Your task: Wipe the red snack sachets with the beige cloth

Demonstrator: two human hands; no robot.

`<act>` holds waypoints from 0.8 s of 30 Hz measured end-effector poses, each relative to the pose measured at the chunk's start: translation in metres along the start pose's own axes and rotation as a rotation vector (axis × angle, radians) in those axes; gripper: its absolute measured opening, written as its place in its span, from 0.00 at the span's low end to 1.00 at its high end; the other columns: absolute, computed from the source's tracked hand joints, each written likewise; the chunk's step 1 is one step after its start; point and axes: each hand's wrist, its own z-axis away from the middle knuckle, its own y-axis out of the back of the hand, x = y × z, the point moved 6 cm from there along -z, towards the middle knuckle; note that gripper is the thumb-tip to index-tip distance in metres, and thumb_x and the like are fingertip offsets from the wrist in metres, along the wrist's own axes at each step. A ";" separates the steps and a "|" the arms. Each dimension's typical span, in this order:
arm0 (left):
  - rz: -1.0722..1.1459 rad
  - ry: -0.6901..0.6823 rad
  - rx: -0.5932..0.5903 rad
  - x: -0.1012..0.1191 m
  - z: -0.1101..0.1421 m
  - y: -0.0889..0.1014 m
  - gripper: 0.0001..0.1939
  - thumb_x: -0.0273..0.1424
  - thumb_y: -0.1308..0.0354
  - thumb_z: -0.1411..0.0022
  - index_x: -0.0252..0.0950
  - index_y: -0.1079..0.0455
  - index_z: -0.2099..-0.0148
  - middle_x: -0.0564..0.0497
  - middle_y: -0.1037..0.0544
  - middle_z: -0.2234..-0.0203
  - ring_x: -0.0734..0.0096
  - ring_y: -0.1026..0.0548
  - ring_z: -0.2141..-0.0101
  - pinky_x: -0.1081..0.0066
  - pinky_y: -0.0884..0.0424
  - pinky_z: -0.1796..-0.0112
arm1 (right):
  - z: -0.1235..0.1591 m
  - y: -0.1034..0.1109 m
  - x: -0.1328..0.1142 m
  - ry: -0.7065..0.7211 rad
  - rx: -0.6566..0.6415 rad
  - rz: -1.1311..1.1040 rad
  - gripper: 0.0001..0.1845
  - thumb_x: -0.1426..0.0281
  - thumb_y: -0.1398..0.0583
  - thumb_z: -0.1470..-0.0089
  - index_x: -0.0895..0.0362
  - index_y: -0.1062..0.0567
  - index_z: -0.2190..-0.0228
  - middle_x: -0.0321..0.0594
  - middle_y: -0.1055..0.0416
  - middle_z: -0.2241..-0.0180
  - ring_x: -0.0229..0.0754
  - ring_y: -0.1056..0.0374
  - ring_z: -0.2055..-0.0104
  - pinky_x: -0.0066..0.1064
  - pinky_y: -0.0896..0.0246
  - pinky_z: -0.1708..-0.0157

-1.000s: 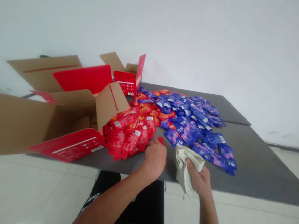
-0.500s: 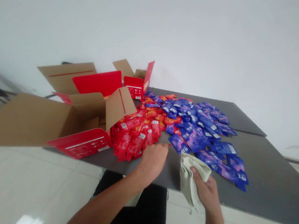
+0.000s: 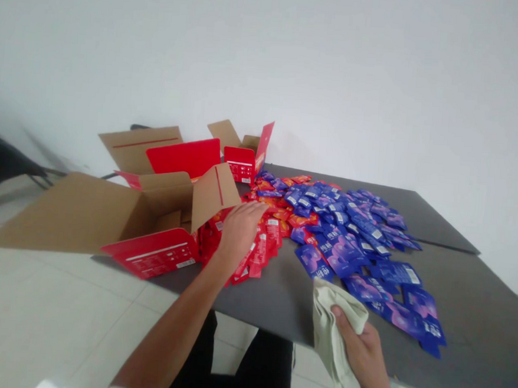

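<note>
My left hand (image 3: pixel 240 231) reaches over the pile of red packets (image 3: pixel 261 248), palm down, fingers stretched out and resting on or just above it. Its fingertips are partly hidden from me. In my right hand (image 3: pixel 366 349) is a pale cream cloth pouch (image 3: pixel 332 326), folded over, thumb on top and a cord end dangling below. The pouch hangs at the table's front edge, just in front of the blue packets (image 3: pixel 337 244), which spread in a heap to the right of the red ones.
A red carton (image 3: pixel 161 252) with flaps up stands at the table's left, partly hiding the red pile. Behind it are another red carton (image 3: pixel 186 156) and a smaller one (image 3: pixel 240 162). The grey table (image 3: pixel 467 315) has a seam at right. A white wall (image 3: pixel 338 75) rises behind.
My left hand has moved left and forward from the front of the table onto the red packets, its fingers loosening from a closed shape. The right hand keeps the pouch. The view has shifted slightly.
</note>
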 end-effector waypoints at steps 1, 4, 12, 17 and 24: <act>-0.001 0.016 0.007 -0.006 -0.001 -0.003 0.28 0.16 0.53 0.34 0.39 0.29 0.37 0.49 0.26 0.39 0.64 0.31 0.37 0.60 0.40 0.34 | 0.000 0.000 -0.001 0.004 -0.004 -0.004 0.21 0.50 0.31 0.52 0.56 0.16 0.72 0.41 0.21 0.76 0.55 0.22 0.65 0.35 0.25 0.70; -0.014 0.072 -0.001 -0.021 -0.001 -0.011 0.28 0.16 0.54 0.34 0.38 0.28 0.38 0.49 0.25 0.40 0.66 0.32 0.37 0.64 0.39 0.35 | -0.001 -0.002 -0.004 0.020 -0.006 -0.012 0.22 0.49 0.31 0.52 0.56 0.15 0.71 0.42 0.20 0.74 0.55 0.22 0.64 0.35 0.24 0.69; -0.068 0.189 -0.060 -0.039 0.007 -0.026 0.28 0.17 0.53 0.33 0.45 0.27 0.39 0.54 0.27 0.38 0.65 0.35 0.35 0.56 0.44 0.34 | -0.002 -0.002 -0.003 0.040 -0.021 -0.011 0.23 0.49 0.31 0.53 0.56 0.14 0.66 0.43 0.17 0.68 0.55 0.21 0.63 0.35 0.23 0.66; -0.087 0.146 -0.144 -0.047 0.015 -0.037 0.27 0.16 0.54 0.34 0.43 0.24 0.43 0.52 0.24 0.41 0.67 0.34 0.35 0.59 0.48 0.32 | -0.001 -0.002 -0.006 0.047 -0.034 -0.025 0.22 0.49 0.31 0.53 0.55 0.14 0.68 0.42 0.18 0.71 0.55 0.21 0.65 0.35 0.23 0.68; -0.112 0.157 -0.217 -0.054 0.033 -0.038 0.30 0.14 0.54 0.37 0.40 0.25 0.40 0.47 0.24 0.41 0.62 0.33 0.36 0.58 0.41 0.35 | -0.001 -0.002 -0.003 0.040 -0.049 -0.021 0.22 0.50 0.31 0.52 0.55 0.14 0.66 0.42 0.18 0.71 0.55 0.21 0.65 0.34 0.23 0.70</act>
